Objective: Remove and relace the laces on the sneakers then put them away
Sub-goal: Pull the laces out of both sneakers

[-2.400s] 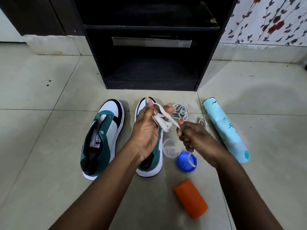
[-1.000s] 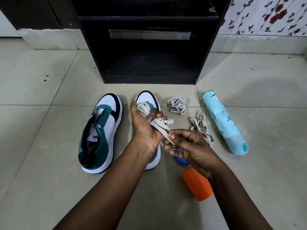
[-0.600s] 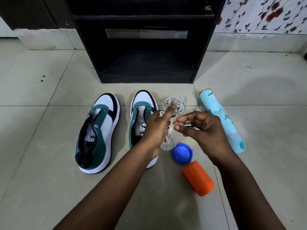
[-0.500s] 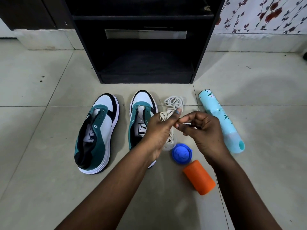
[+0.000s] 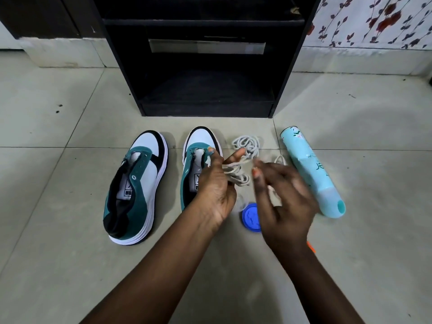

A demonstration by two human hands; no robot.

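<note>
Two green, white and black sneakers lie on the tiled floor without laces, the left sneaker (image 5: 135,188) and the right sneaker (image 5: 198,160), toes toward the cabinet. My left hand (image 5: 215,185) holds a bunch of white lace (image 5: 236,174) just right of the right sneaker. My right hand (image 5: 282,195) is blurred beside it with fingers spread and relaxed; whether it touches the lace I cannot tell. Another coiled white lace (image 5: 246,143) lies on the floor behind my hands.
A black open cabinet (image 5: 205,66) stands straight ahead. A light blue spray can (image 5: 311,169) lies at the right. A blue lid (image 5: 250,217) and a clear cap (image 5: 242,202) sit between my wrists. An orange object (image 5: 311,247) peeks out behind my right forearm.
My right hand has let go of the lace end it pinched and spread its fingers. My left hand still holds the bunched lace, now slightly lower.
</note>
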